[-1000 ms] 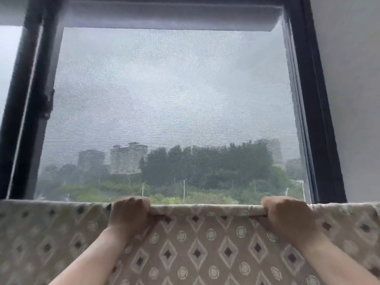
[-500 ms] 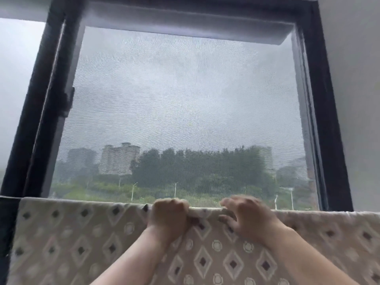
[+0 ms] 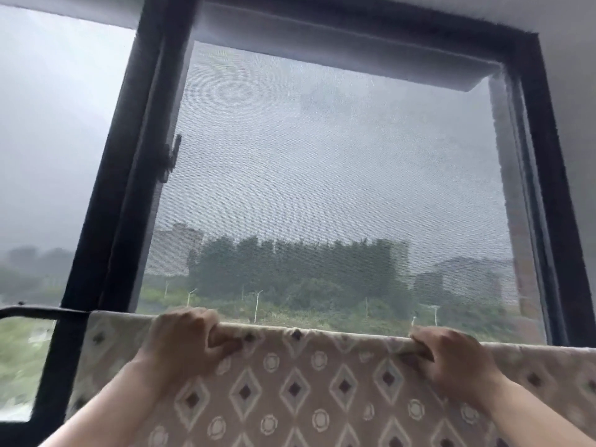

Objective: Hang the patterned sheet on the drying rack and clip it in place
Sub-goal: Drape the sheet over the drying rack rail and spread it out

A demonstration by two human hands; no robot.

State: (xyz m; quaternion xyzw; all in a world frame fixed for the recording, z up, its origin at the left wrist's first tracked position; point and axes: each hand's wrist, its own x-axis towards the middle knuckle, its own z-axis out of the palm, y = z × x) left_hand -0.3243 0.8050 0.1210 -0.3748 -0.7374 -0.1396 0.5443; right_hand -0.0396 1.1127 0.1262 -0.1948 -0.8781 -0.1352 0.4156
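The patterned sheet [image 3: 309, 382], beige with diamonds and circles, hangs over a horizontal bar across the bottom of the view. My left hand [image 3: 187, 343] grips the sheet's top fold left of centre, fingers curled over it. My right hand [image 3: 451, 356] grips the same fold further right. A bare dark stretch of the drying rack bar [image 3: 38, 310] sticks out past the sheet's left edge. No clips are visible.
Right behind the sheet is a black-framed window [image 3: 129, 188] with a mesh screen [image 3: 322, 172]. A white wall [image 3: 577, 124] rises on the right. A dark upright post [image 3: 54, 375] stands beside the sheet's left edge.
My hands were close together half a second ago and are now spread apart along the top fold. The view has shifted left, showing the sheet's left edge and bare bar.
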